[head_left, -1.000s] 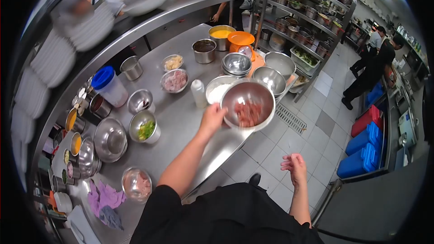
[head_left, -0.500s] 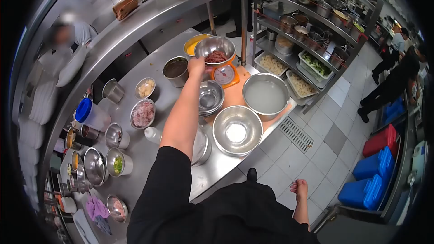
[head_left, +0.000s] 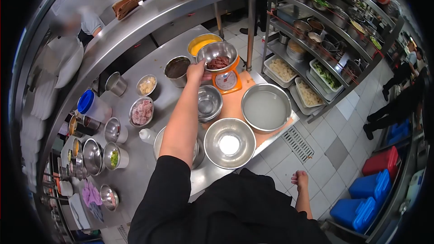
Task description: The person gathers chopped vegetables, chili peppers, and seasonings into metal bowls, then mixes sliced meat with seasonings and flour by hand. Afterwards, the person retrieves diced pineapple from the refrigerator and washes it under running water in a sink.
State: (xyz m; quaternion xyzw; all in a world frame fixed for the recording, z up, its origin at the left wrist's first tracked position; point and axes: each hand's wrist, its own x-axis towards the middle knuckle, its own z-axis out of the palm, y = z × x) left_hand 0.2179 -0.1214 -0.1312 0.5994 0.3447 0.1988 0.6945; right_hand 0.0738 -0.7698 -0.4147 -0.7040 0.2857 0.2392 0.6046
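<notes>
My left hand reaches forward over the table and grips the near left rim of a steel bowl. Dark red strips of meat lie in that bowl, which is over an orange dial scale. Just behind stands a pan of yellow liquid; left of the hand is a steel pot of dark liquid. Nested steel bowls sit below the scale. My right hand hangs at my side over the floor, holding nothing, its fingers loosely curled and apart.
A wide pan of cloudy liquid and a large steel bowl stand near the table's right edge. Bowls of pale meat are at left. A loaded shelf rack rises beyond the table; people stand at far right and behind the upper shelf.
The view has shifted a little. My left hand stays on the rim of the meat bowl, which appears slightly lower over the scale. My right hand still hangs empty.
</notes>
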